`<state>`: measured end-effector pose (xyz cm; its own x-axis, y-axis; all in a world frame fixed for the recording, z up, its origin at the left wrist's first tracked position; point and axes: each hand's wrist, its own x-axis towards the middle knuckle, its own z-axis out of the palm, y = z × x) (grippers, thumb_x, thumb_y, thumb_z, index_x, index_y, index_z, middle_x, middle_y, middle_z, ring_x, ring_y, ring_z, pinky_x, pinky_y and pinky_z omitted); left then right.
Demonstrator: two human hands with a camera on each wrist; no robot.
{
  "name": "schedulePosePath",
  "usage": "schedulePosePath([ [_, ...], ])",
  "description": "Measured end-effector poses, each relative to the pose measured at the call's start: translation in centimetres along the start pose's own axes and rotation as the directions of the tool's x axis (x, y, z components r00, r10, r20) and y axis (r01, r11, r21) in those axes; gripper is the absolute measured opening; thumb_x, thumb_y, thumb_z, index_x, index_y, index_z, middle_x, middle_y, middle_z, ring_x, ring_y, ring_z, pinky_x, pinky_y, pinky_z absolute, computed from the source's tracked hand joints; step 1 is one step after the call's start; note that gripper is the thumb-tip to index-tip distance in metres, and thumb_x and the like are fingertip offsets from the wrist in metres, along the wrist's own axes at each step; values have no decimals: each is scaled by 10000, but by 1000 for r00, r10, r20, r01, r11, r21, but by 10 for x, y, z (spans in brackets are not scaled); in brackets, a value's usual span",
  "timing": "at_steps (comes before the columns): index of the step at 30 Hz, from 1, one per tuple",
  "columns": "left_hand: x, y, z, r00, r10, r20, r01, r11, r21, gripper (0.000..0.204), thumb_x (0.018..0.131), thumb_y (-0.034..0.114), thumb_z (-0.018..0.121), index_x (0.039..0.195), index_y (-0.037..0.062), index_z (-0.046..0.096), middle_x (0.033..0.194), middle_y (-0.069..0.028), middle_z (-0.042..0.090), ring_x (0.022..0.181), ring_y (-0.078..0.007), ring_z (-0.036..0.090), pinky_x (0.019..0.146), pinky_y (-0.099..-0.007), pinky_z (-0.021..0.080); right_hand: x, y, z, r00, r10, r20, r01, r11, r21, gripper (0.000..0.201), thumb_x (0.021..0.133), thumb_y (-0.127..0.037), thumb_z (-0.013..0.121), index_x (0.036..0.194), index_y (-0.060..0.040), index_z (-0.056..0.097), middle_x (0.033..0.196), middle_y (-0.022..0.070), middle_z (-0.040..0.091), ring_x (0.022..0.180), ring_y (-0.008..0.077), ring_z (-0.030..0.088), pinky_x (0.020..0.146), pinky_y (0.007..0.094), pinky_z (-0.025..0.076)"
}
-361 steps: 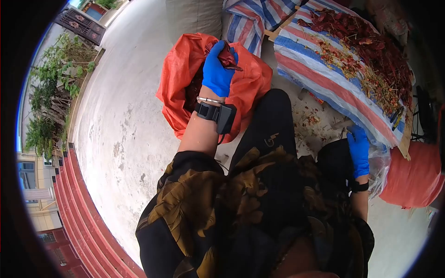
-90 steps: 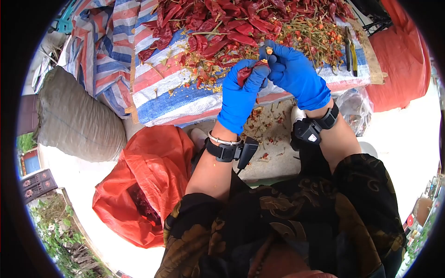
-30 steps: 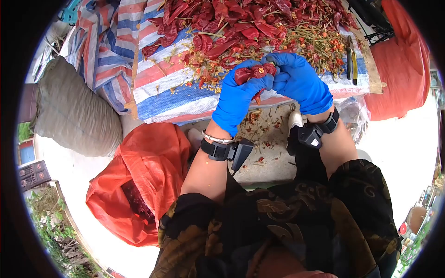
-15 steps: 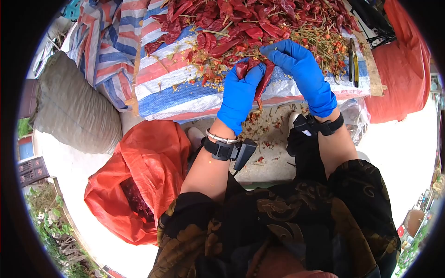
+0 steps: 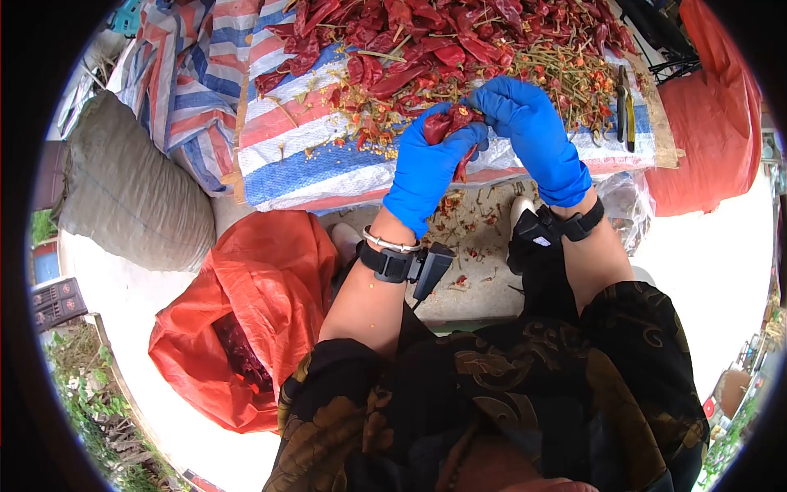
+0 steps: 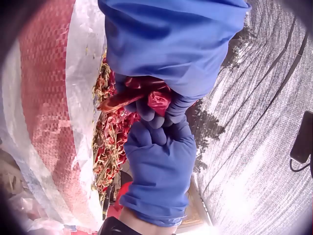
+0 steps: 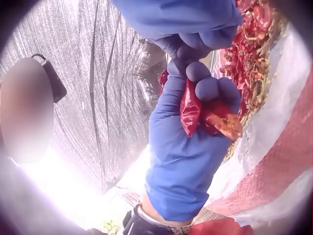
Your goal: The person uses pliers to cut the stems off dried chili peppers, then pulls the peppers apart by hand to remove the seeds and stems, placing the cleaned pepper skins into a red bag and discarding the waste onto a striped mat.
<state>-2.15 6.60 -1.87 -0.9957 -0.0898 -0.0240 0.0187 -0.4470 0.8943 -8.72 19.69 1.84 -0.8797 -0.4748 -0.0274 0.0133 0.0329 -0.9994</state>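
Note:
My blue-gloved left hand (image 5: 422, 168) grips several dried red chili peppers (image 5: 449, 125) over the front edge of the striped sheet. Their red ends stick out of the curled fingers in the right wrist view, where the left hand (image 7: 183, 142) is below. My right hand (image 5: 529, 135), also gloved in blue, has its thumb and fingers pinched together at the upper end of the peppers. In the left wrist view the right hand's (image 6: 159, 161) fingertips meet those of the left. The pinched end itself is hidden between the fingers.
A heap of red chili peppers (image 5: 426, 41) covers the back of the striped sheet (image 5: 287, 176), with stems and seeds (image 5: 566, 78) alongside. Dark-and-yellow snips (image 5: 626, 111) lie at the right. An orange bag (image 5: 270, 287) stands open below left, near a grey sack (image 5: 135, 189).
Twelve seconds ago my left hand held peppers over the orange bag. Half a second ago my right hand was apart from the peppers; it has come back to their upper end.

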Motion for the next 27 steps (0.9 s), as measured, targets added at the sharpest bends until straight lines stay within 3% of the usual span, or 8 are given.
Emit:
schedulePosePath([
  [6, -1, -2, 2, 998, 17, -53, -21, 997, -78, 207, 785, 25, 597, 987, 4, 554, 832, -70, 613, 709, -134, 584, 647, -257, 477, 2, 12, -3, 974, 141, 179, -213, 843, 494, 238, 846, -207, 554, 945, 3, 604, 668, 35, 510, 600, 131, 538, 586, 264, 475],
  [13, 3, -4, 3, 998, 46, -42, -52, 988, -145, 217, 781, 25, 609, 989, 14, 546, 861, -63, 617, 720, -118, 584, 638, -245, 481, 1, 17, 1, 949, 302, 92, -288, 713, 639, 220, 853, -192, 542, 953, -3, 596, 664, 25, 511, 589, 136, 542, 593, 246, 478],
  [15, 6, -5, 4, 999, 14, -32, -17, 994, -105, 191, 787, 36, 605, 969, 15, 550, 835, -53, 611, 702, -111, 571, 623, -241, 470, 0, 13, 3, 993, 87, -86, -53, 941, 335, 203, 852, -191, 549, 933, -11, 601, 674, 4, 525, 614, 109, 541, 569, 205, 436],
  [18, 7, -1, 3, 999, -49, -4, 48, 998, -37, 140, 800, 65, 590, 927, 16, 555, 781, -36, 593, 660, -100, 540, 592, -237, 445, -5, 3, 13, 961, -123, -247, 157, 980, 122, 190, 851, -196, 556, 907, -22, 611, 702, -7, 554, 607, 60, 506, 525, 174, 369],
  [21, 3, 6, 0, 989, -112, 97, 115, 993, -24, 107, 811, 103, 582, 872, 18, 560, 708, -37, 563, 599, -110, 508, 553, -244, 413, 1, 5, 3, 964, 48, -262, 71, 902, 425, 173, 850, -187, 560, 905, -35, 623, 733, -15, 574, 576, 27, 437, 500, 173, 322],
  [23, -4, 6, 1, 975, -141, 174, 151, 988, -40, 108, 813, 122, 584, 839, 19, 563, 663, -45, 545, 561, -125, 493, 530, -251, 395, 24, 21, -61, 975, -14, -222, 131, 845, 519, 178, 854, -192, 555, 933, -50, 627, 760, -27, 585, 562, 18, 382, 509, 185, 316],
  [25, -8, 2, 2, 962, -121, 244, 158, 978, -139, 107, 816, 127, 580, 817, 21, 563, 658, -46, 538, 564, -131, 492, 539, -262, 401, 24, 0, -70, 836, -177, -519, 270, 957, 108, 227, 871, -165, 520, 1029, -14, 581, 881, 18, 618, 535, 8, 293, 478, 163, 258],
  [27, -4, 5, -4, 967, -121, 223, 154, 979, -134, 119, 823, 132, 570, 809, 14, 569, 662, -44, 534, 580, -138, 496, 568, -269, 413, 32, 7, -88, 820, -223, -526, 193, 975, -112, 245, 816, -193, 601, 1010, -45, 612, 850, 25, 594, 652, 64, 465, 581, 209, 376],
])
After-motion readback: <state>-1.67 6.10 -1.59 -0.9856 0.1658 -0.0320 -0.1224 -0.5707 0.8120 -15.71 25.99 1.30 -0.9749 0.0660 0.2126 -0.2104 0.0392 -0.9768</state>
